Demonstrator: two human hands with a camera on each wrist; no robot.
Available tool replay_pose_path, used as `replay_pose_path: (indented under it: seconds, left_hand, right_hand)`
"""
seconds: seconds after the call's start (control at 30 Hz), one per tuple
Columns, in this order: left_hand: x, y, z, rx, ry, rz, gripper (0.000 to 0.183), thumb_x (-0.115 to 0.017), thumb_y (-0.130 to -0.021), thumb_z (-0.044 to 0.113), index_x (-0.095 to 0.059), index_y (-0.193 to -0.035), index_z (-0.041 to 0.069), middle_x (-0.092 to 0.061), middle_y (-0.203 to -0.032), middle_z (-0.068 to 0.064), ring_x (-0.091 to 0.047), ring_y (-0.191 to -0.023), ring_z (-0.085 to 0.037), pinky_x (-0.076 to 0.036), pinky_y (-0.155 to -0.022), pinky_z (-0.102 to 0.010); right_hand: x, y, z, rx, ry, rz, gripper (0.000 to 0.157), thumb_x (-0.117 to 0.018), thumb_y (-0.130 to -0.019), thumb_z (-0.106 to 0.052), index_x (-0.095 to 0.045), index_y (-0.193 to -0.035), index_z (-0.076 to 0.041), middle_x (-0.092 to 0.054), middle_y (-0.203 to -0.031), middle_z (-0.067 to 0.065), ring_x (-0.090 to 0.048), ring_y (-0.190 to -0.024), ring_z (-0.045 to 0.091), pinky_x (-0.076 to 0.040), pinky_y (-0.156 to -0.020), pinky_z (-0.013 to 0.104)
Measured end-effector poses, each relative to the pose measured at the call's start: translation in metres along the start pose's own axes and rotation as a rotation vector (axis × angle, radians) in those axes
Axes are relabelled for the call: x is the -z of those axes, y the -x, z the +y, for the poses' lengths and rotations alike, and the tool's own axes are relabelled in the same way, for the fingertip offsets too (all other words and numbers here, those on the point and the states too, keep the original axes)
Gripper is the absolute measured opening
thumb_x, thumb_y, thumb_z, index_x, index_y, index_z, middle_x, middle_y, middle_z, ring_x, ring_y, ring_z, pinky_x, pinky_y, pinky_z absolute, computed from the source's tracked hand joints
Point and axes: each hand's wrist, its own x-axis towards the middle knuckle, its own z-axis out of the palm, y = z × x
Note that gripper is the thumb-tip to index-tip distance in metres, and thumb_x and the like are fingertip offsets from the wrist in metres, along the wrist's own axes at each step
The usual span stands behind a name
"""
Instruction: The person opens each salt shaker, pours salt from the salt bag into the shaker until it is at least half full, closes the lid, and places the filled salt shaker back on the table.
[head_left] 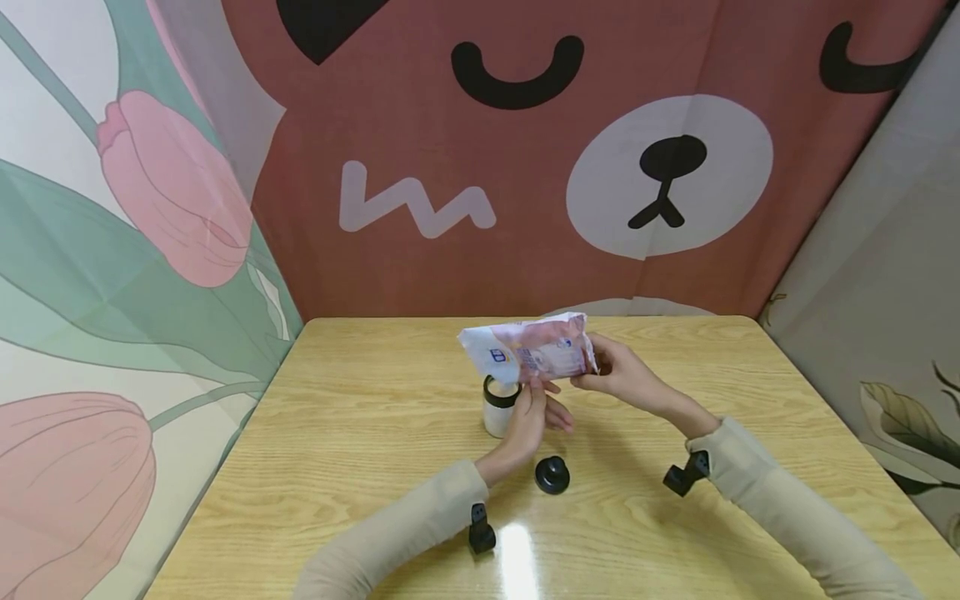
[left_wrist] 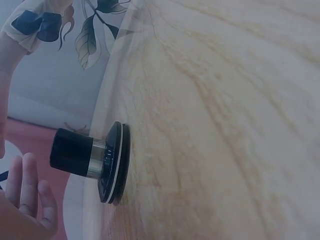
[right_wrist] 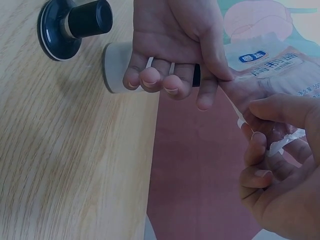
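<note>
A pink-and-white printed plastic bag (head_left: 528, 350) is held tilted over a white jar (head_left: 495, 421) with a dark rim. My right hand (head_left: 621, 371) grips the bag's crumpled right end, fingers curled round it. At the lower edge, my left hand (head_left: 527, 419) pinches the bag between thumb and index finger. Its other fingers extend loosely, as the right wrist view shows. The bag covers part of the jar's mouth, and whether anything comes out is hidden. A black lid with a knob (head_left: 552, 475) lies on the table, also seen close up in the left wrist view.
The wooden table (head_left: 360, 433) extends to both sides of the hands. Printed curtains (head_left: 420, 275) hang behind it and at both sides. Each sleeve carries a small black wrist camera (head_left: 482, 533).
</note>
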Motion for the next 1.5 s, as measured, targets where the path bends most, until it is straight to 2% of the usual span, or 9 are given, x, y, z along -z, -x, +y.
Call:
replay_pose_path:
  seconds: [0.23,0.37,0.67,1.0,1.17,1.37,1.5]
  left_hand:
    - [0.0,-0.001,0.001,0.002,0.005,0.009,0.049,-0.009,-0.099,0.024,-0.034,-0.109,-0.017,-0.052,-0.08,-0.042,-0.052,-0.07,-0.055,-0.043,-0.067,-0.06]
    - [-0.001,-0.002,0.001,-0.001,0.002,0.007,0.05,-0.009,-0.099,0.025,-0.034,-0.109,-0.017,-0.053,-0.079,-0.041,-0.053,-0.069,-0.055,-0.043,-0.067,-0.06]
    - [-0.002,-0.004,0.0,-0.003,-0.001,0.014,0.05,-0.009,-0.099,0.025,-0.035,-0.107,-0.016,-0.053,-0.078,-0.04,-0.053,-0.068,-0.054,-0.044,-0.066,-0.059]
    - [-0.002,-0.005,0.0,0.013,-0.003,0.025,0.05,-0.01,-0.099,0.027,-0.036,-0.107,-0.015,-0.054,-0.078,-0.04,-0.054,-0.069,-0.053,-0.046,-0.067,-0.056]
    - [-0.001,-0.005,-0.001,0.003,-0.006,0.011,0.051,-0.009,-0.099,0.026,-0.034,-0.108,-0.017,-0.053,-0.079,-0.041,-0.053,-0.069,-0.054,-0.045,-0.067,-0.057]
    - [-0.001,-0.004,-0.003,-0.013,0.001,0.006,0.05,-0.007,-0.099,0.025,-0.034,-0.108,-0.018,-0.052,-0.078,-0.042,-0.052,-0.068,-0.055,-0.045,-0.064,-0.058]
    - [-0.001,-0.005,-0.004,-0.018,0.007,0.014,0.051,-0.008,-0.099,0.025,-0.034,-0.107,-0.018,-0.052,-0.077,-0.042,-0.052,-0.067,-0.055,-0.044,-0.064,-0.058]
  right_hand:
    - [0.0,0.0,0.002,0.008,-0.016,0.004,0.042,-0.062,-0.08,0.002,-0.046,-0.118,-0.002,-0.059,-0.096,0.013,-0.057,-0.082,0.029,-0.051,-0.064,0.034]
    - [0.001,0.001,0.008,0.008,-0.023,0.018,0.044,-0.063,-0.08,0.001,-0.047,-0.119,-0.006,-0.059,-0.096,0.011,-0.057,-0.082,0.027,-0.051,-0.064,0.035]
    - [0.001,0.002,0.001,0.028,0.003,0.02,0.042,-0.062,-0.08,0.002,-0.047,-0.118,-0.002,-0.059,-0.095,0.013,-0.057,-0.08,0.028,-0.051,-0.062,0.033]
    - [0.003,-0.001,0.028,0.031,0.015,0.031,0.036,-0.066,-0.08,-0.008,-0.052,-0.113,-0.011,-0.059,-0.092,0.007,-0.056,-0.075,0.021,-0.051,-0.061,0.03]
    - [0.004,-0.001,0.032,0.038,0.003,0.021,0.036,-0.066,-0.08,-0.013,-0.053,-0.114,-0.014,-0.061,-0.092,0.007,-0.057,-0.075,0.022,-0.051,-0.06,0.032]
    - [0.003,0.0,0.029,0.015,0.009,0.012,0.036,-0.066,-0.08,-0.011,-0.052,-0.114,-0.013,-0.061,-0.093,0.006,-0.058,-0.076,0.02,-0.051,-0.062,0.031]
    - [0.003,0.001,0.015,0.014,0.009,0.011,0.036,-0.065,-0.08,-0.006,-0.052,-0.114,-0.008,-0.06,-0.09,0.011,-0.056,-0.073,0.022,-0.05,-0.059,0.03]
